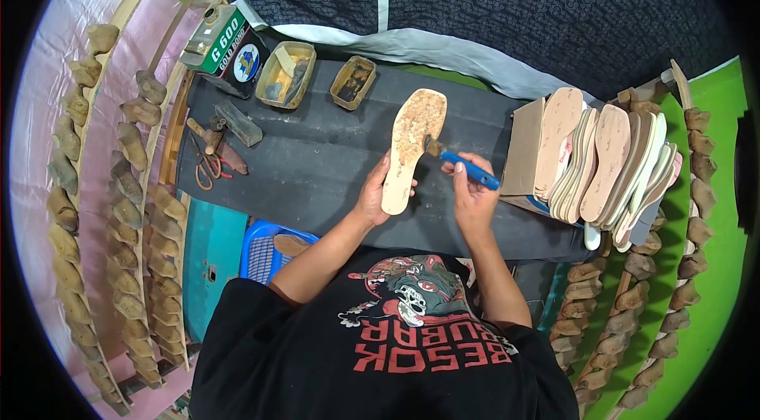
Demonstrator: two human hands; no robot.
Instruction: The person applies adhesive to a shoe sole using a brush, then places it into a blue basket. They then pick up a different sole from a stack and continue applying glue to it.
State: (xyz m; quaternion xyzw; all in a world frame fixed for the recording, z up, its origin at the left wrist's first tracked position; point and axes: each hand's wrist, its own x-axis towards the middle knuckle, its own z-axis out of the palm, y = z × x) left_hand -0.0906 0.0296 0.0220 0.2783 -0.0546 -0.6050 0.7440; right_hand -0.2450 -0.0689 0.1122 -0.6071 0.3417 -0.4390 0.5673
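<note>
My left hand (pixel 374 192) grips a pale shoe insole (pixel 402 174) by its heel end, holding it up above the dark table. Brownish, glossy glue covers the insole's wide forefoot and middle, while the heel looks bare. In my right hand (pixel 473 195) is a blue-handled brush (pixel 473 171), its fingers closed round the handle. The dark bristles meet the insole's right edge near the middle. Part of my left fingers is hidden behind the insole.
On the table (pixel 317 174) stand a G 600 glue can (pixel 228 52), two small tubs (pixel 286 76), scissors (pixel 207 169) and a hammer (pixel 212 135). Stacked insoles (pixel 606 163) lean at the right beside a cardboard box (pixel 524 147). A blue basket (pixel 257 250) sits below; wooden lasts (pixel 75 262) hang on both sides.
</note>
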